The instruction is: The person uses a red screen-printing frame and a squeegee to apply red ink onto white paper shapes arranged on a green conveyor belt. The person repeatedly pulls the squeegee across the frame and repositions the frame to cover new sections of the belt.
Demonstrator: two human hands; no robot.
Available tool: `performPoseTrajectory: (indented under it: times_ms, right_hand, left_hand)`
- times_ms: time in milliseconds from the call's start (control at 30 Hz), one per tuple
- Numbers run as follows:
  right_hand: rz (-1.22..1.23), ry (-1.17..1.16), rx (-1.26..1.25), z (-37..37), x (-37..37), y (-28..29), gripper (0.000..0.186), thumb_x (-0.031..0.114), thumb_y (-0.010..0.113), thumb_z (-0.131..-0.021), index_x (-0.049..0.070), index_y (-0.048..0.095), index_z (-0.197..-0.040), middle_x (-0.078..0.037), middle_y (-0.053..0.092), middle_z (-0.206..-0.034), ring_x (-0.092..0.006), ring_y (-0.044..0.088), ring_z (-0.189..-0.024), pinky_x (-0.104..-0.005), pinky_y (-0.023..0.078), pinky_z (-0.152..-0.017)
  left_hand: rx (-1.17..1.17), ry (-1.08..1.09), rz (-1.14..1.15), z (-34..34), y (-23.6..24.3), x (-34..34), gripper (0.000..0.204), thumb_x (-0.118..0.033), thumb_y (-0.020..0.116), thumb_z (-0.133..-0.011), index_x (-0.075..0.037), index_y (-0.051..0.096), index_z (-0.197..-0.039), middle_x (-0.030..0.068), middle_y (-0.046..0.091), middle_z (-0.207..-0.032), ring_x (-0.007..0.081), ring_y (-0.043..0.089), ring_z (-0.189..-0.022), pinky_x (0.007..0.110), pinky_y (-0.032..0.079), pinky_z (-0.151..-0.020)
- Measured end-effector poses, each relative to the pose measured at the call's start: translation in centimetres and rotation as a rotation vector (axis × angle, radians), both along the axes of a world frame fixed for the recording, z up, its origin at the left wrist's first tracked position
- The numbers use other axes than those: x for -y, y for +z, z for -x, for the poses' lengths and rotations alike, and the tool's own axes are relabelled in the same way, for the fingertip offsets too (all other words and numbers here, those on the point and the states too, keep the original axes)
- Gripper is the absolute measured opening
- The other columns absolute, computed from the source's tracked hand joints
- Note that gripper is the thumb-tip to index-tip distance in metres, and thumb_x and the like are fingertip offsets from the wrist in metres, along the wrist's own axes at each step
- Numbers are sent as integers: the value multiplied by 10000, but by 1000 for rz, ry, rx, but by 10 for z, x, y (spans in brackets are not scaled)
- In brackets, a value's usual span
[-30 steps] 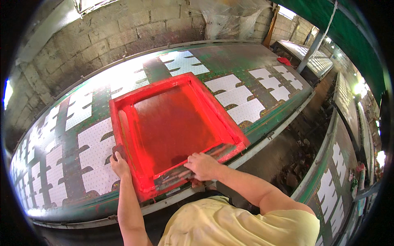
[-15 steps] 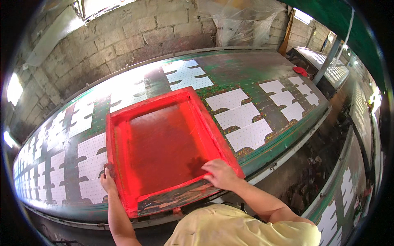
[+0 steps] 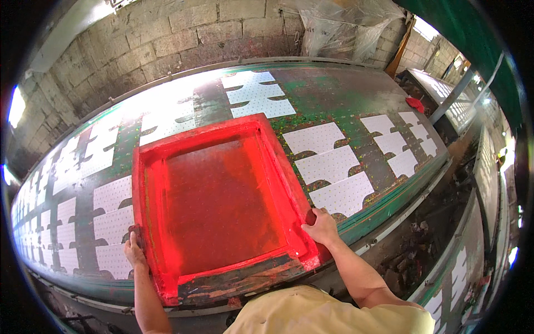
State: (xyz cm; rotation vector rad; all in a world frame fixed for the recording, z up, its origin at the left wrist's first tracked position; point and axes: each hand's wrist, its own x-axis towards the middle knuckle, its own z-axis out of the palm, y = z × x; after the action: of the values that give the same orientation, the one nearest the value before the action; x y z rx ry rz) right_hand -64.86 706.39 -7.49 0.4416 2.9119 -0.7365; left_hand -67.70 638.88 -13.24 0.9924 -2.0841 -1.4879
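Observation:
A screen-printing frame (image 3: 281,172) with red-coated sides lies on the long table in front of me. Dark red mesh (image 3: 219,203) fills it, and its near bar is stained black and brown. My left hand (image 3: 134,251) is closed on the frame's left side at a small dark grip, partly hidden by the fingers. On the opposite side, my right hand (image 3: 322,228) is closed round the right edge, thumb pointing up. White cut fabric-like pieces (image 3: 342,192) with tiny dots lie just right of the frame; similar pieces (image 3: 113,222) lie to its left.
The long dark-green table (image 3: 328,83) carries several more groups of white pieces. A red cloth-like item (image 3: 414,104) lies at its far right corner. Beyond stands a block wall (image 3: 222,33) with plastic sheeting (image 3: 347,28). Another table (image 3: 448,284) with white pieces is at right.
My right hand has left the frame's near right inner corner and now grips its right side. The frame appears slightly lower and further left in view, partly because the view shifted.

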Motion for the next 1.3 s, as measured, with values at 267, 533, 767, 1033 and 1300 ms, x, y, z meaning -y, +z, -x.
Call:
performPoseTrajectory:
  times_ms: [267, 533, 767, 1033, 1300]
  right_hand:
    - [-25, -2, -68, 3, 1, -5, 722, 294, 921, -789, -66, 713, -1379, -266, 720, -1327, -435, 706, -1246, -482, 590, -1074]
    - [41, 6, -66, 2, 0, 41, 669, 325, 884, -794, -8, 746, -1357, -244, 728, -1281, -438, 724, -1186, -509, 600, -1041]
    - [66, 24, -149, 18, -46, 47, 670, 323, 880, -789, -5, 754, -1359, -252, 740, -1273, -436, 733, -1193, -504, 602, -1042]
    - [27, -62, -136, 38, -175, 30, 664, 297, 874, -779, -2, 757, -1361, -262, 748, -1291, -430, 737, -1216, -492, 594, -1077]
    - [123, -148, -186, 44, -337, 6, 512, 208, 848, -746, 14, 815, -1218, -248, 789, -1241, -415, 761, -1173, -492, 609, -1031]
  left_hand:
    - [-22, -17, -64, -7, 12, -12, 466, -509, 680, -1115, -140, 630, -835, -54, 507, -809, 96, 467, -734, 319, 374, -625]
    - [-53, -86, -244, -6, 29, -11, 390, -474, 657, -1113, -111, 786, -1052, -45, 610, -870, 113, 522, -736, 328, 399, -646]
    - [-236, -176, -399, 7, 43, -39, 529, -487, 593, -1123, -62, 777, -1378, 17, 800, -1176, 146, 725, -926, 319, 544, -788]
    - [-270, -178, -374, 25, 46, -178, 467, -461, 622, -1123, -65, 799, -1293, 7, 798, -1092, 123, 717, -920, 302, 489, -722]
    - [-356, -91, -361, 29, 40, -369, 462, -420, 591, -1134, -53, 812, -1305, 9, 779, -1074, 144, 695, -922, 316, 521, -738]
